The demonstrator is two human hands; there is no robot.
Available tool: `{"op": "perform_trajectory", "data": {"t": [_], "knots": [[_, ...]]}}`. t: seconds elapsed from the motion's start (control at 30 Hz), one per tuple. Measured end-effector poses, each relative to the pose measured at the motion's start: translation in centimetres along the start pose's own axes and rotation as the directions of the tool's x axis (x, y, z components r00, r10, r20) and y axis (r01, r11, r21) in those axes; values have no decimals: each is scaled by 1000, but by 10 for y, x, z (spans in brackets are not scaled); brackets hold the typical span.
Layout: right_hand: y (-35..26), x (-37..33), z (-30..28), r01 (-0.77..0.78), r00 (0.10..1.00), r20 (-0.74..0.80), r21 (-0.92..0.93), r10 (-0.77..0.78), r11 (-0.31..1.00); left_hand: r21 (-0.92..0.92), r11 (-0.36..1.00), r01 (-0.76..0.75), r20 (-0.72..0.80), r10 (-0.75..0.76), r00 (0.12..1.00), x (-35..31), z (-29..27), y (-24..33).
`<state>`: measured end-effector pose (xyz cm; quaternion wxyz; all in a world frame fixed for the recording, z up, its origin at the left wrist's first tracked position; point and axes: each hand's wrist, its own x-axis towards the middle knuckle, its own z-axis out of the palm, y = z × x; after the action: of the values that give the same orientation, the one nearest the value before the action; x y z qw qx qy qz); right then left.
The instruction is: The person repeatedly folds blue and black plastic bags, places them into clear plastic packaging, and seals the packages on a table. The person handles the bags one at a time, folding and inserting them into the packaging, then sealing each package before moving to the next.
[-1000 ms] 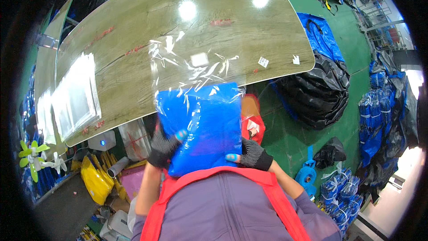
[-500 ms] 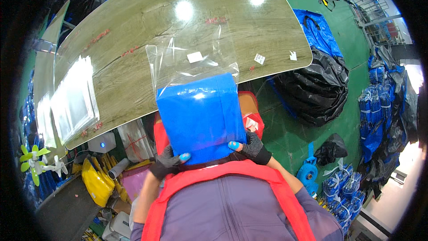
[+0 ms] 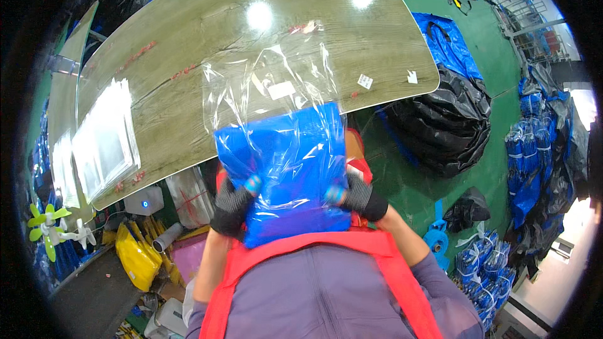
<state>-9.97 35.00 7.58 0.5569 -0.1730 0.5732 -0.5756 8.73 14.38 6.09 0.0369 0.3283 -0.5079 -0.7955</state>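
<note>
A folded blue tarpaulin-like piece (image 3: 289, 163) lies close to my body inside a clear plastic bag (image 3: 276, 56). The bag's loose, glinting far end spreads over the table edge. On the near left side, my left hand (image 3: 233, 206), in a grey and black fingerless glove, grips the bagged bundle with the thumb on top. My right hand (image 3: 357, 201), gloved alike, pinches the opposite side; its fingertips are slightly blurred and its fingers partly hidden. A small white label (image 3: 281, 90) shows at the bag's far part.
The wood-patterned table (image 3: 176, 113) spans the far side, with a stack of clear bags (image 3: 107, 138) at its left. A black bundle (image 3: 440, 122) stands on the floor at right. Yellow packets (image 3: 135, 254) and a small green fan (image 3: 45, 231) are at lower left.
The clear plastic has come down over the blue piece's near part and is more wrinkled. Both hands have moved slightly farther from my body, along the bundle's sides.
</note>
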Motion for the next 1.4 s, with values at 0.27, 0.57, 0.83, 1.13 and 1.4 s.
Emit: {"op": "perform_trajectory", "data": {"t": [0.27, 0.57, 0.83, 1.13, 1.4], "knots": [[2, 7, -8, -40, 999, 27, 43, 39, 998, -240, 971, 14, -77, -33, 996, -9, -12, -22], [-2, 13, -10, 99, 994, 61, -92, -93, 991, -200, 971, 128, 91, -111, 990, -5, -39, -42], [1, 17, -8, 37, 992, 119, -35, -33, 999, -233, 972, 28, -37, -37, 999, 9, -22, -14], [-1, 13, -10, 46, 999, -15, -129, -48, 991, -96, 991, -95, -102, 85, 991, 0, -11, -11], [18, 20, -10, 80, 996, -20, -172, -84, 982, -391, 917, 79, -94, -126, 988, 18, -23, -14]]}}
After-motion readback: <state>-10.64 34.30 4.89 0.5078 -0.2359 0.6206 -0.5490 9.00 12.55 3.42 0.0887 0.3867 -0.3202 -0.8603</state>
